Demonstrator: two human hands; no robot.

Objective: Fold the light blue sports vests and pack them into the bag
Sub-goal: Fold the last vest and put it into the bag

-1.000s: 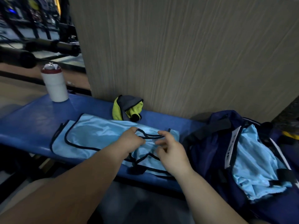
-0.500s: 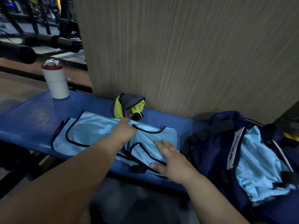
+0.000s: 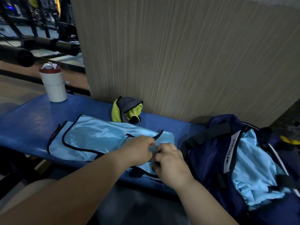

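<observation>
Right grip (image 3: 170, 161), flat earlier, is now curling beside left grip (image 3: 138, 150), both pinching the light blue vest (image 3: 97, 140). Vest is lying along the worktop (image 3: 32, 120) front edge, beside the bag (image 3: 209, 159).

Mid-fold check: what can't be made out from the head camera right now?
- Head view: left hand and right hand cover the part of the vest they pinch; blur hides the fold.
- The bag: cut off by the right and bottom edges; the bunched fabric inside cannot be counted.
- Its lettering: too blurred to read.
</observation>
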